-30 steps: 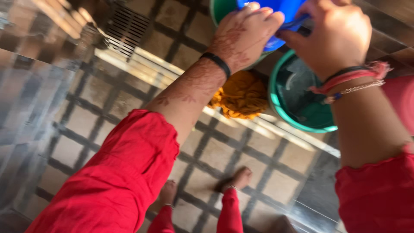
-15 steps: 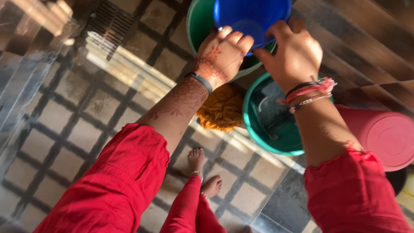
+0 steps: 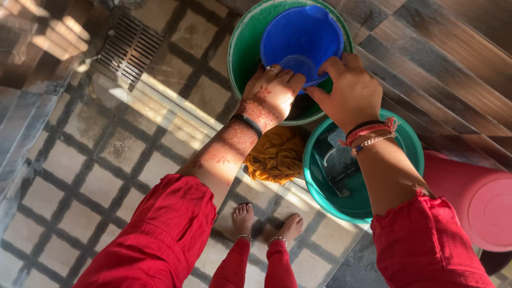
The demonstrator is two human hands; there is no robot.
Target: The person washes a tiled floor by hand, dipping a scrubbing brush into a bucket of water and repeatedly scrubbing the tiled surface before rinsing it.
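I hold a blue plastic jug (image 3: 302, 38) by its near rim with both hands, above a large green bucket (image 3: 244, 37). My left hand (image 3: 269, 96), with henna patterns and a black wristband, grips the rim on the left. My right hand (image 3: 345, 92), wearing red thread and a thin bracelet, grips the rim on the right. A second teal bucket (image 3: 410, 140) stands under my right forearm with water and a metal object inside. A bundle of yellow cloth (image 3: 277, 156) lies on the floor between the two buckets.
A pink round container (image 3: 480, 197) stands at the right. A metal floor drain grate (image 3: 127, 49) sits at the upper left of the tiled floor. My bare feet (image 3: 266, 220) stand just before the yellow cloth. Wood-pattern tiles run along the top right.
The view has shifted, so both buckets and the pink container show more fully. Both hands keep their hold on the blue jug over the green bucket.
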